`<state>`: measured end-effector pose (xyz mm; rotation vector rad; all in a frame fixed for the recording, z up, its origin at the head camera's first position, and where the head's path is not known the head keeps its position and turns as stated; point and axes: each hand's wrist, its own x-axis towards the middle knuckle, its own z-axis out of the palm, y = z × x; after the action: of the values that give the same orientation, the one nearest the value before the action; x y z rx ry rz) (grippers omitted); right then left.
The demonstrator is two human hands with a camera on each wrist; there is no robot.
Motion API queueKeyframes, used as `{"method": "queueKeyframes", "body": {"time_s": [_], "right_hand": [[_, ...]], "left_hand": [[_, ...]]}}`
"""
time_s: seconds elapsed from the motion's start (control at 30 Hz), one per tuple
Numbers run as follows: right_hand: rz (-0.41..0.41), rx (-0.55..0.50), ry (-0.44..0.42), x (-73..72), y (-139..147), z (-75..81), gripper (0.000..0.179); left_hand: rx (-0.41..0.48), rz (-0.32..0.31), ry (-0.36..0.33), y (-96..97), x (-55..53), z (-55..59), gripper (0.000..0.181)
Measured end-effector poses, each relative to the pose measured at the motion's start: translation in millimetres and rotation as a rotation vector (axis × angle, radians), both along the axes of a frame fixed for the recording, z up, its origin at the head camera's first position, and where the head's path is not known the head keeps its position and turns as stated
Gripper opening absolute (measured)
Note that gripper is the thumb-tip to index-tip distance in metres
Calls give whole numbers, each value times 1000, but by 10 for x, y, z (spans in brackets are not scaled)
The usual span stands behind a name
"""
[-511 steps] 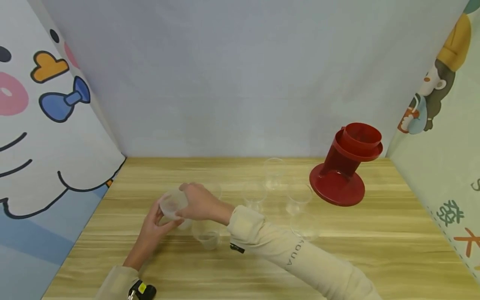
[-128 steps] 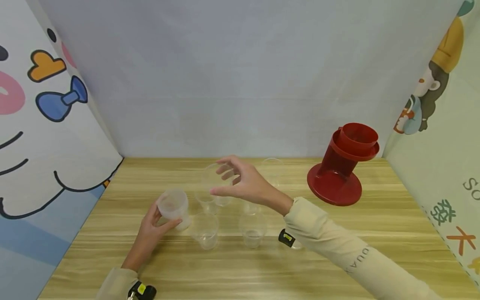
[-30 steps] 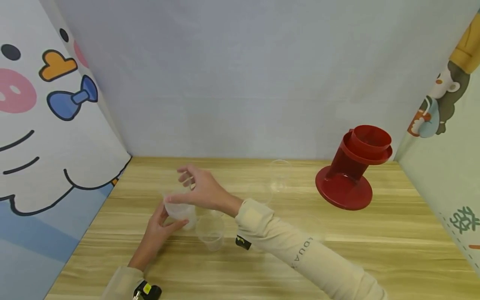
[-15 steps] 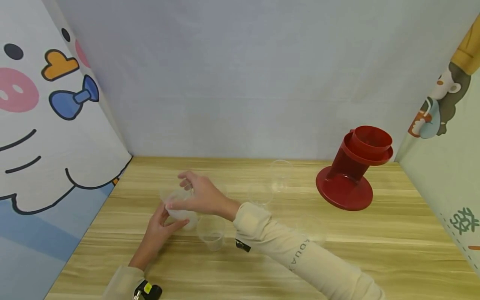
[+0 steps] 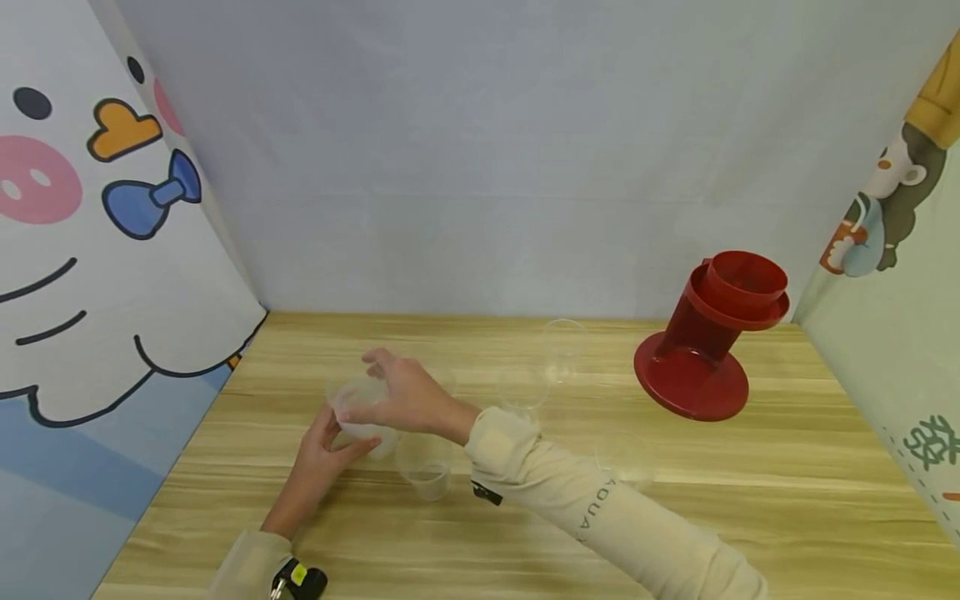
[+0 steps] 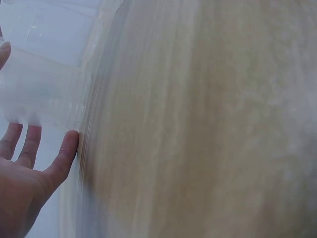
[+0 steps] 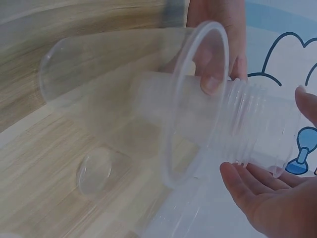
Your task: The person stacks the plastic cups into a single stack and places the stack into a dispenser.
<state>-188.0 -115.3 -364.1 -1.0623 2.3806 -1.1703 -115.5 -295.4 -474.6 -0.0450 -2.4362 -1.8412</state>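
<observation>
My left hand [image 5: 318,467] holds a short stack of translucent plastic cups [image 5: 377,437], tilted slightly, near the left of the table. In the left wrist view, its fingers [image 6: 62,158] lie along the stack's frosted wall [image 6: 44,96]. Over the stack's mouth, my right hand [image 5: 408,400] pinches a clear plastic cup between thumb and fingers. Seen from the right wrist, that cup [image 7: 272,131] sits partly inside the stack, beyond several stacked rims [image 7: 237,121]. The right hand [image 7: 282,203] has its fingers below it and its thumb at the rim.
Several clear cups stand upright on the wooden table: one cup [image 5: 427,475] close to the stack, another cup [image 5: 561,354] at the back, and a faint cup [image 5: 626,458] by the right sleeve. A red stand [image 5: 697,358] with a round base is at the back right.
Earlier the right hand was above the middle cups, apart from the stack. It has since come left to the stack with a cup. Over the last second it has lowered slightly; the left hand stays put.
</observation>
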Motion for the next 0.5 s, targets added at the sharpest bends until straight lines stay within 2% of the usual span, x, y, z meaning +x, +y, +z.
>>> {"method": "queueKeyframes", "body": {"time_s": [0.23, 0.5], "right_hand": [[-1, 107, 65, 8, -9, -27, 78], [7, 204, 56, 21, -49, -53, 80]], "left_hand": [[-6, -4, 14, 1, -6, -10, 74], [-1, 3, 10, -8, 3, -31, 76]]}}
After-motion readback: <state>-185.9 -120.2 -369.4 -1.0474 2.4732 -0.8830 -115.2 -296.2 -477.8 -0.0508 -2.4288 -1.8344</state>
